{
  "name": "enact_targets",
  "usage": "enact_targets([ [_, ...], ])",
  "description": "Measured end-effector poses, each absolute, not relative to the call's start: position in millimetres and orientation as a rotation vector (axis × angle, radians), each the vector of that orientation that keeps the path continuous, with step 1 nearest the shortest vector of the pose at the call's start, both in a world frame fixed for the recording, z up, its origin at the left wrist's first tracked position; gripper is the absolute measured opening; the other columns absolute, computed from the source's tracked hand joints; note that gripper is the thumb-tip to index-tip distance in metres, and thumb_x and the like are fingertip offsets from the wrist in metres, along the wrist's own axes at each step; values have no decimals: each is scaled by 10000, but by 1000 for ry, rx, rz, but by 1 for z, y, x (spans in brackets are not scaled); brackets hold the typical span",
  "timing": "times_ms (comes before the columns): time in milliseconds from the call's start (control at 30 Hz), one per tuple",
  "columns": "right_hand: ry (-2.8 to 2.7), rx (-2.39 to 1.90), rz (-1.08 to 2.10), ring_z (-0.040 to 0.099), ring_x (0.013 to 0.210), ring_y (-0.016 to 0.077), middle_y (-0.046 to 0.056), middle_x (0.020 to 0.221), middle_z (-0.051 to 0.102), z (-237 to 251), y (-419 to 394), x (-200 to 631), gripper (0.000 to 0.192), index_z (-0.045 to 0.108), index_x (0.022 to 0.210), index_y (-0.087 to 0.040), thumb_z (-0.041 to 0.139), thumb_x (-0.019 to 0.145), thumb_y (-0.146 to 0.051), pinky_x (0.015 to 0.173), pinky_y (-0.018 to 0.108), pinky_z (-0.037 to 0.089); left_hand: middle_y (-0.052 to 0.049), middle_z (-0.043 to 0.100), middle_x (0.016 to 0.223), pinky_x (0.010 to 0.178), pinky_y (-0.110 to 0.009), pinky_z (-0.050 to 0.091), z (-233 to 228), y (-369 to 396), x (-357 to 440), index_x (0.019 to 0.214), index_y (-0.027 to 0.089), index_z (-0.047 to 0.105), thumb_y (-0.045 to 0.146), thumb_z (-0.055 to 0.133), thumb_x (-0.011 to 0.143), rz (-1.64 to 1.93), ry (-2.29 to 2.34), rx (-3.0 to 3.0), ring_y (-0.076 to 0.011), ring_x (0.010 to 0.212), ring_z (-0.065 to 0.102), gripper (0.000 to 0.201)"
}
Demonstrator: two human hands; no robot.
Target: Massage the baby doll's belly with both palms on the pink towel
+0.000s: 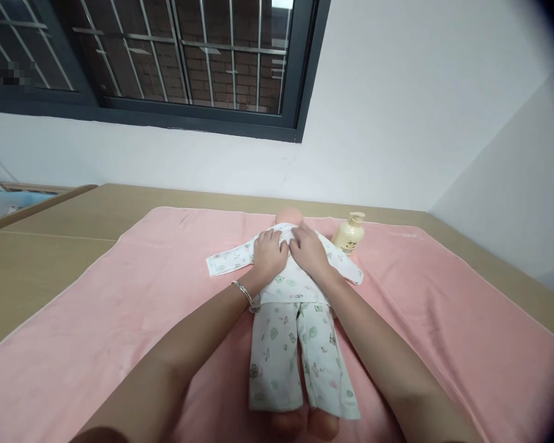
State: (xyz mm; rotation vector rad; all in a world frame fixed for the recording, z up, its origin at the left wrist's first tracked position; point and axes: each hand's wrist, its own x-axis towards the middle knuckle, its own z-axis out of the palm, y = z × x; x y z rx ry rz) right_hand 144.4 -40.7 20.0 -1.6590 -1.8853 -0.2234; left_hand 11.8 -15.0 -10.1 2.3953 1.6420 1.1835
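A baby doll (290, 216) lies stretched out, its head at the far end and its feet toward me. It wears a white patterned long-sleeved top (293, 286) and matching trousers (277, 363). My left hand (270, 253), with a silver bangle at the wrist, rests on the left of the doll's upper body. Beside it my right hand (310, 251) lies on the right of the upper body. Both hands are spread with fingers pointing toward the head, thumbs close together. Which side of the doll faces up, I cannot tell.
Beneath the doll is a pink blanket (120, 314) on a wooden surface (60, 246). A pale yellow pump bottle (349, 234) stands near the doll's right-hand sleeve. Behind are a white wall (373, 123) and a dark-framed barred window (203, 117).
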Motion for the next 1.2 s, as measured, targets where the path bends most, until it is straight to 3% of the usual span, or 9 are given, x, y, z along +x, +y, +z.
enact_targets([
  [100, -1977, -1610, -70, 452, 1287, 270, 163, 1340, 540, 21, -39, 145, 401, 603, 1220, -127, 363, 911, -214, 1074, 421, 346, -94, 639, 1198, 971, -441, 406, -6, -19, 12, 1157, 183, 618, 264, 474, 895, 1144, 1728, 2405, -293, 1124, 524, 310],
  [267, -1824, -1595, -192, 366, 1359, 266, 157, 1453, 437, 24, -41, 147, 448, 542, 1313, -100, 371, 915, -216, 1127, 427, 279, -99, 654, 1135, 949, -419, 409, -7, -20, 12, 1105, 173, 636, 253, 462, 900, 1164, 1724, 2451, -285, 1083, 525, 281],
  [433, -2028, -1649, -71, 406, 1331, 290, 151, 1423, 475, 25, -45, 141, 388, 583, 1247, -146, 369, 941, -251, 1093, 485, 304, -110, 664, 1094, 973, -403, 408, -11, -15, 11, 1106, 144, 638, 242, 455, 900, 1202, 1669, 2442, -278, 1079, 535, 293],
  [600, -1951, -1627, -254, 291, 1409, 263, 149, 1520, 339, 29, -50, 138, 450, 493, 1356, -115, 383, 932, -217, 1158, 451, 205, -115, 657, 1134, 1003, -418, 402, -12, -13, 10, 1149, 145, 617, 248, 439, 906, 1239, 1582, 2432, -281, 1123, 525, 319],
  [767, -2222, -1660, 104, 313, 1412, 246, 115, 1502, 386, 38, -50, 145, 431, 493, 1375, -161, 349, 978, -241, 1139, 440, 267, -126, 629, 1206, 1001, -443, 416, -8, -13, 7, 1136, 160, 611, 226, 422, 904, 1142, 1551, 2550, -284, 1142, 530, 307],
  [900, -2226, -1495, 375, 339, 1408, 202, 69, 1509, 383, 74, -63, 176, 463, 475, 1411, -212, 407, 959, -289, 1151, 363, 286, -155, 607, 1247, 1028, -479, 408, 9, -18, 5, 1109, 153, 624, 186, 419, 882, 1110, 1390, 2673, -298, 1159, 533, 307],
  [1067, -1830, -1595, 145, 256, 1446, 222, 78, 1551, 295, 116, -83, 232, 546, 358, 1487, -167, 360, 965, -329, 1189, 397, 227, -111, 669, 1165, 1035, -458, 435, 45, -25, 24, 1030, 190, 663, 260, 535, 814, 1224, 1164, 2005, -284, 1127, 585, 261],
  [1200, -1643, -1793, 137, 309, 1421, 266, 151, 1532, 310, 118, -79, 265, 609, 277, 1506, -60, 351, 952, -304, 1158, 408, 289, -173, 664, 1166, 945, -417, 513, 69, -20, 61, 1010, 141, 632, 377, 474, 855, 1045, 774, 1130, -263, 1033, 659, 323],
])
